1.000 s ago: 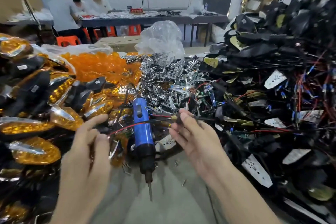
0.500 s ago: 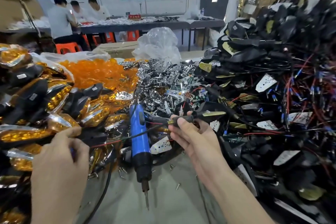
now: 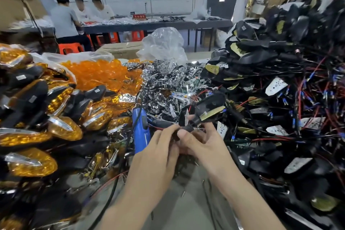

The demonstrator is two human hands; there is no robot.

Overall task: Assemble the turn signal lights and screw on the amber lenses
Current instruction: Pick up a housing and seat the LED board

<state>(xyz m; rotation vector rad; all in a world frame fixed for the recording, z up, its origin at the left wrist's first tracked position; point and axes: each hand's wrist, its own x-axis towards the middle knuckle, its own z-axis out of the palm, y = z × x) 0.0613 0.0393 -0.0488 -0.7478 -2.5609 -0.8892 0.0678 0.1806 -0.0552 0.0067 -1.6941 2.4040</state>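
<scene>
Bare left hand [image 3: 158, 155], right hand [image 3: 204, 145]

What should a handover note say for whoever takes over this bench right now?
Left hand: pinches the stem of the black housing.
Right hand: grips the same stem.
Blue screwdriver lies beside the hands, unheld.
Amber lenses and chrome reflectors are piled behind; finished lights on the left.
Done: housing in hand.
Left: it has no lens yet; fit and screw one on.
</scene>
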